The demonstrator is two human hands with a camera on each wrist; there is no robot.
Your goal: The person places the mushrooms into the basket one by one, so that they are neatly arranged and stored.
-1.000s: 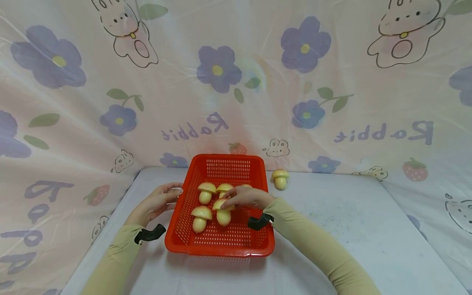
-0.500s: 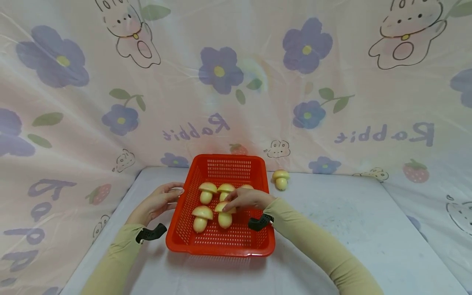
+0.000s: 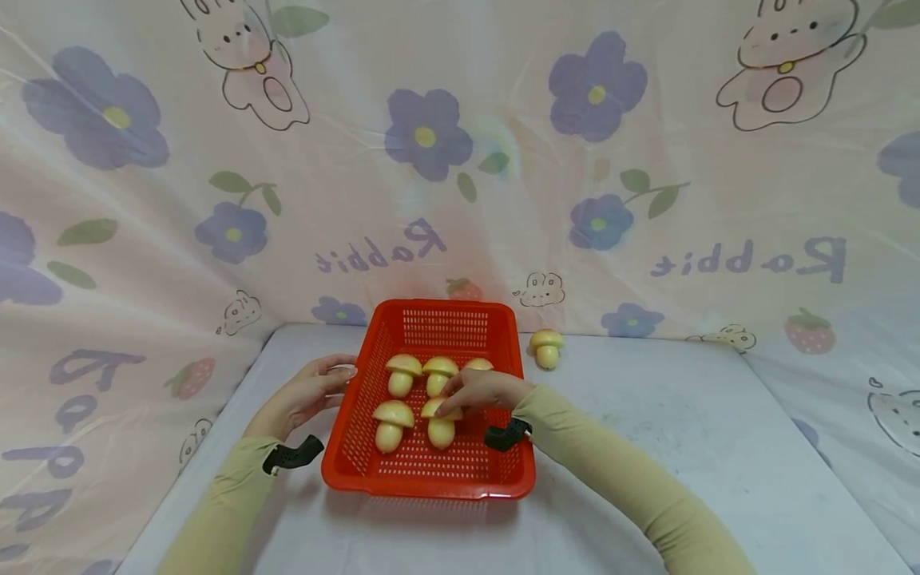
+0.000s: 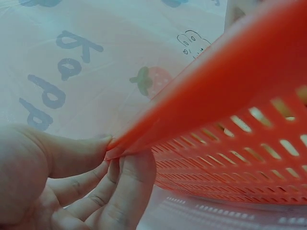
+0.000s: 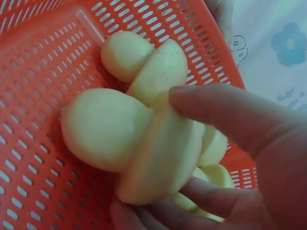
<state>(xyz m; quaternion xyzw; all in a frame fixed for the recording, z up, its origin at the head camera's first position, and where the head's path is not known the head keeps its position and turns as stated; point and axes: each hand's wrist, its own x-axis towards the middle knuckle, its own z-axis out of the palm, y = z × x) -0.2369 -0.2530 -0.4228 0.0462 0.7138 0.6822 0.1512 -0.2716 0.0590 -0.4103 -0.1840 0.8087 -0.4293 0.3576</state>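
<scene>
My left hand (image 3: 305, 399) pinches the left rim of a red plastic basket (image 3: 428, 487); in the left wrist view the thumb lies on top of the rim (image 4: 144, 122) and fingers curl beneath it. Inside the basket, my right hand (image 3: 485, 389) grips a pale yellow mushroom (image 3: 442, 431) by its cap. In the right wrist view, the thumb presses one side of this mushroom (image 5: 103, 129) and the fingers wrap under the other. Just left of it lies another mushroom (image 3: 390, 427). Farther back are a mushroom at the left (image 3: 401, 375), a middle one (image 3: 438, 369) and one partly hidden by my hand (image 3: 479, 364).
One more mushroom (image 3: 547, 349) stands outside the basket, behind its right side, on the white table (image 3: 647, 415). A printed curtain (image 3: 503, 216) with flowers and rabbits hangs behind the table and along its sides.
My right hand and the mushroom in it have shifted slightly right and nearer, away from the back row, showing more of the middle mushroom. My left hand stays at the rim.
</scene>
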